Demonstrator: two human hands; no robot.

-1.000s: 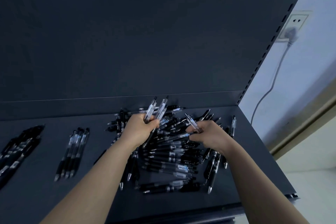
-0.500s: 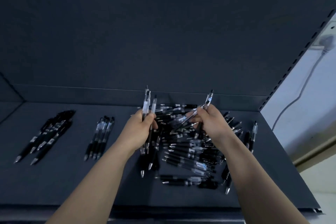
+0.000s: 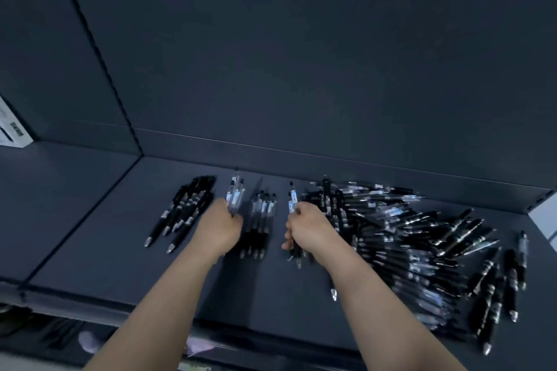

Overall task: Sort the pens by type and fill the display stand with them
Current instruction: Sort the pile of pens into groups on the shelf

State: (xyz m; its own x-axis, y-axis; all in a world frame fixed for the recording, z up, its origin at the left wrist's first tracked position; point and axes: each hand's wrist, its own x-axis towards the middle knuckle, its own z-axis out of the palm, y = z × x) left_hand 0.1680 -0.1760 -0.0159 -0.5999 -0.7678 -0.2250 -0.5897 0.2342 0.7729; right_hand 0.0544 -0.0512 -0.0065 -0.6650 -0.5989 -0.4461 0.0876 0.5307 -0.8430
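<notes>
A small bunch of clear-barrelled click pens [image 3: 234, 194] is grasped upright in the left hand [image 3: 221, 227], just above the dark grey metal display shelf [image 3: 90, 238], and a few more clear pens [image 3: 292, 200] are clenched in the right hand [image 3: 309, 230]. Between the hands a neat row of black-gripped clear pens [image 3: 261, 220] is laid flat. A group of all-black pens [image 3: 184, 211] is laid further left, and a large unsorted heap of mixed pens [image 3: 407, 244] is spread to the right

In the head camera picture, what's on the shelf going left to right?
White box, black pen group, left hand gripping clear pens, small pen row, right hand gripping more pens, big pen pile.
</notes>
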